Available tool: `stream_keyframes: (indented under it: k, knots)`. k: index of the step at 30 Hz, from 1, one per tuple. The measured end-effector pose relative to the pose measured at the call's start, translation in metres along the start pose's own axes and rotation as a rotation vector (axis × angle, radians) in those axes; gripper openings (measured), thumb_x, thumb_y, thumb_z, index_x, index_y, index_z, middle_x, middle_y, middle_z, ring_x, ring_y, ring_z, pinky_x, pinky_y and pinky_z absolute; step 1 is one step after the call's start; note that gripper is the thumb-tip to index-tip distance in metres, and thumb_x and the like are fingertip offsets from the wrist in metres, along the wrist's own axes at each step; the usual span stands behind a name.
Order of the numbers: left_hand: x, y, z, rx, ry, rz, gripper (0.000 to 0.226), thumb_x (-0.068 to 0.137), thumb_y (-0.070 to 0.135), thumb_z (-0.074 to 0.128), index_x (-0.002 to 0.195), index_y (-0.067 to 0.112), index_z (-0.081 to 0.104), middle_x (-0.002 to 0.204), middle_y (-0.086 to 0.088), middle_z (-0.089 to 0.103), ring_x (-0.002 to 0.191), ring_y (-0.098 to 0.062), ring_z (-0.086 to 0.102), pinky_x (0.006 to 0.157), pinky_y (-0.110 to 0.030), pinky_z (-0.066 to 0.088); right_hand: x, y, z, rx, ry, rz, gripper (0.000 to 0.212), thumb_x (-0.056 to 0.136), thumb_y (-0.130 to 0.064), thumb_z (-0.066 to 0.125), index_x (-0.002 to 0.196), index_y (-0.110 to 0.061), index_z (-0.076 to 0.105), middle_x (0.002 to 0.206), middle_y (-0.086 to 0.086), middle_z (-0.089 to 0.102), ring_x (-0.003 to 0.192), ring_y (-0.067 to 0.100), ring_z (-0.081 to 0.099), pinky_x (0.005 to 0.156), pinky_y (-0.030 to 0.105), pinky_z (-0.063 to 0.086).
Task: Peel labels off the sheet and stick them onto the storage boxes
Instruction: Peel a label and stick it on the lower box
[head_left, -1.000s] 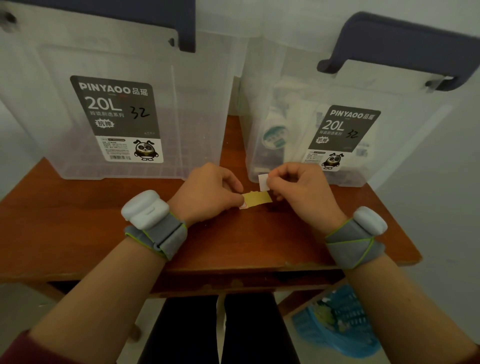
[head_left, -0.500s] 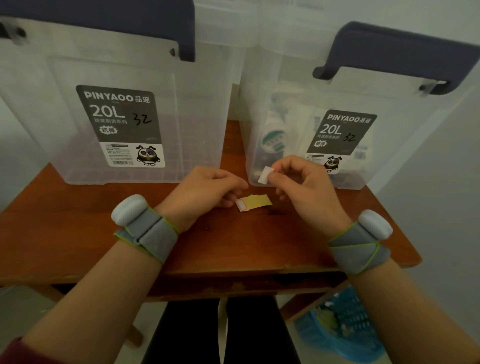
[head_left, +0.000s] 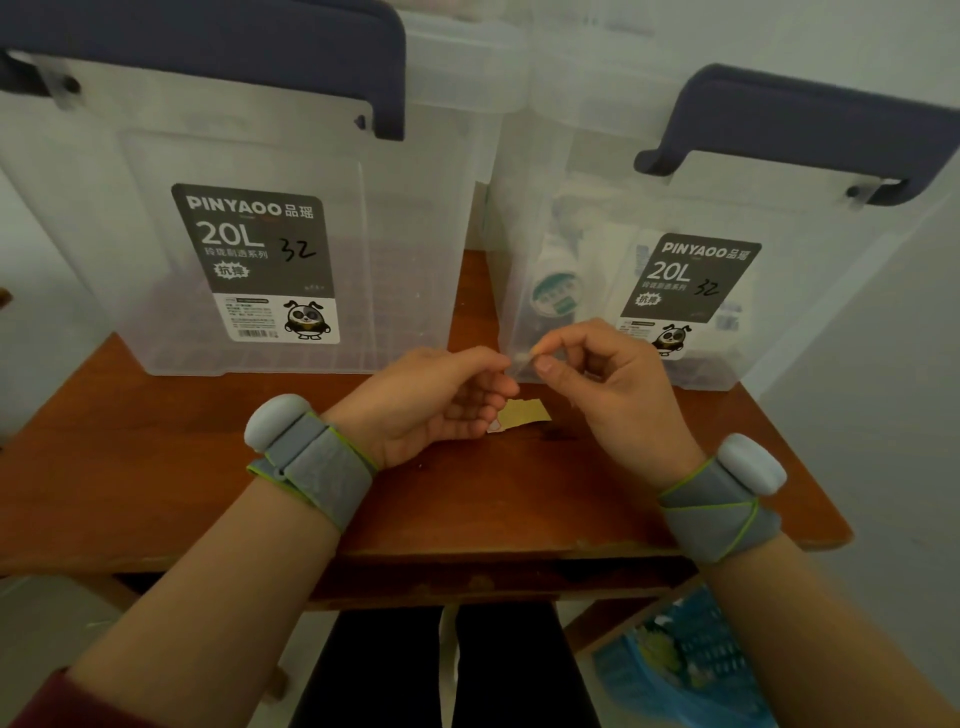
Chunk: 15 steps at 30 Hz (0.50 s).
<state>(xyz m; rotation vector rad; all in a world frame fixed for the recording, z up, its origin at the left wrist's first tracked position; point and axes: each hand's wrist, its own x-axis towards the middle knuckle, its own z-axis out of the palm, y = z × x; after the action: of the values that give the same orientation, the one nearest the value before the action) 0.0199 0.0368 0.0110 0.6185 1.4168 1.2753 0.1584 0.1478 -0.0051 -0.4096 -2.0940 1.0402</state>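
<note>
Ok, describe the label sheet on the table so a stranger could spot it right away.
On the brown wooden table, look just before the near left corner of the right storage box. The label sheet lies flat there, partly hidden by the left hand. It is a mustard-yellow strip, unlike the tiny white label pinched by the right hand above it.

Both forearms reach forward, hands nearly together. The right hand (head_left: 605, 376) pinches a label (head_left: 521, 358) between thumb and forefinger; the left hand (head_left: 439, 397), fingers curled, meets it at the fingertips.
</note>
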Motion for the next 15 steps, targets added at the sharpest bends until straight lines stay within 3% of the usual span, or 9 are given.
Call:
stream_keyframes:
  k: [8, 15]
  knots:
    - [0.0022, -0.0039, -0.001, -0.099, -0.047, -0.002, 0.015, 0.083, 0.018, 0.065, 0.071, 0.009, 0.069, 0.06, 0.0, 0.058, 0.052, -0.007, 0.053, 0.048, -0.016, 0.049, -0.003, -0.0007, 0.0001, -0.014, -0.003, -0.002, 0.01, 0.077, -0.019, 0.067, 0.083, -0.027, 0.067, 0.067, -0.002, 0.041, 0.062, 0.009, 0.042, 0.062, 0.022, 0.037]
    - [0.002, -0.0074, -0.0054, -0.001, 0.129, 0.192, 0.016, 0.085, 0.016, 0.064, 0.072, 0.01, 0.07, 0.064, 0.0, 0.059, 0.058, -0.007, 0.053, 0.053, -0.015, 0.05, -0.0042, 0.0003, 0.0007, -0.031, -0.021, 0.074, 0.011, 0.081, -0.018, 0.067, 0.087, -0.027, 0.07, 0.073, 0.006, 0.055, 0.065, 0.01, 0.049, 0.062, 0.023, 0.041]
